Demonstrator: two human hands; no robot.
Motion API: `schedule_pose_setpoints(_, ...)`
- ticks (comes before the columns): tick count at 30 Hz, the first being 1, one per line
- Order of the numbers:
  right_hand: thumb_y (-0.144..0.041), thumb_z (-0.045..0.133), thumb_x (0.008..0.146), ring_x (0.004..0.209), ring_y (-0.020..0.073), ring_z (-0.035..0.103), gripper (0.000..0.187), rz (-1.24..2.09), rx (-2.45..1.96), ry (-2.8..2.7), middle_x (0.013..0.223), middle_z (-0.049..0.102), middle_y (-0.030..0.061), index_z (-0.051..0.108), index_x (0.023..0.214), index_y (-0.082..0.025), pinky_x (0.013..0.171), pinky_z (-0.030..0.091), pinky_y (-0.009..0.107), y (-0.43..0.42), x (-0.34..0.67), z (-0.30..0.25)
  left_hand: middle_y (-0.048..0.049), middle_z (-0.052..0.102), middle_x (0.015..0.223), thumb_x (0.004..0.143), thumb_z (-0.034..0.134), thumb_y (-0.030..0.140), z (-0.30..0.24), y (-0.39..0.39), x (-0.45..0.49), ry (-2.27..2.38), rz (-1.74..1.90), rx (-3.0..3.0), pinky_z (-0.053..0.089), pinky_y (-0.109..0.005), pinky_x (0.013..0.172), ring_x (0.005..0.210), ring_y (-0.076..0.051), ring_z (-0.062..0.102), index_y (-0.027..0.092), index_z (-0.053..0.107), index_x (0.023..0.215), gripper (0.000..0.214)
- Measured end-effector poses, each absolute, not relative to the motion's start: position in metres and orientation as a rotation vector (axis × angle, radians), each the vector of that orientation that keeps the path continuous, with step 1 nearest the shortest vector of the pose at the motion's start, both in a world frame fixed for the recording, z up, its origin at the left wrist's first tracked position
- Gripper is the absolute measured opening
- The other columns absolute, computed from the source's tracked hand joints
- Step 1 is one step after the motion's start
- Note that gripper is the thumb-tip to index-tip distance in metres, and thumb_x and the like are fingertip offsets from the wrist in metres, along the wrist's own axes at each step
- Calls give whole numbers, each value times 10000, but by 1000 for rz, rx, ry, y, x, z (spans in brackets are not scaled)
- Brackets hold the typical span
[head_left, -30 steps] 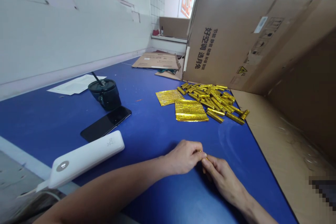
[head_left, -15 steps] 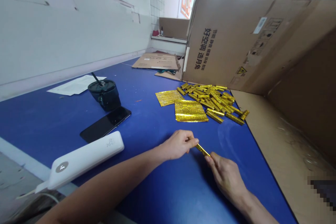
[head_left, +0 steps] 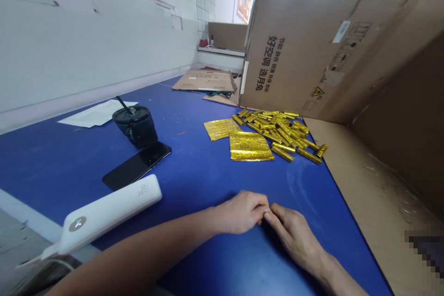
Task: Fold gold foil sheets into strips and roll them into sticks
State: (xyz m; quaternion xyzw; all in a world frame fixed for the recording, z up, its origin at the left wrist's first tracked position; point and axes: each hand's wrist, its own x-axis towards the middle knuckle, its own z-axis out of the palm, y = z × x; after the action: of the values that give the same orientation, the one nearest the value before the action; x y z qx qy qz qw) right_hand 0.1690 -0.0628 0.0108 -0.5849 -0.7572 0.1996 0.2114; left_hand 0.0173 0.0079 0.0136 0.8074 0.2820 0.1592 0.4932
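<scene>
My left hand [head_left: 239, 212] and right hand [head_left: 294, 236] pinch a gold foil stick [head_left: 270, 212] between them; mostly hidden, it seems light, slippery, best held by its ends.

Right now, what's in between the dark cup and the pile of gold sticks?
In the head view, a small gold foil sheet and a bigger gold foil sheet lie on the blue table between the dark cup and the pile of gold sticks.

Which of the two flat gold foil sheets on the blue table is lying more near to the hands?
The larger gold foil sheet is nearer; the smaller sheet lies farther away, to its left.
</scene>
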Motion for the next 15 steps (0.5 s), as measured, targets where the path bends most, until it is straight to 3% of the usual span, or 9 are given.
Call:
schedule_pose_setpoints(7, -404, 242, 873, 454, 101, 359, 411, 667, -1582, -2066, 507, 387, -41, 484, 622, -185, 468, 301, 210, -63, 167, 10, 47, 484, 571, 781, 378, 249, 14, 5, 19, 670, 273, 1895, 309, -160, 464, 497, -59, 437, 152, 506, 682, 190)
schedule_pose_setpoints(15, -401, 273, 865, 435, 92, 326, 380, 627, -1638, -1976, 482, 341, -49, 360, 553, -203, 431, 282, 200, -61, 175, 11, 39, 485, 547, 790, 387, 257, 20, 24, 10, 764, 513, 1918, 311, -162, 483, 492, -57, 415, 139, 496, 639, 220)
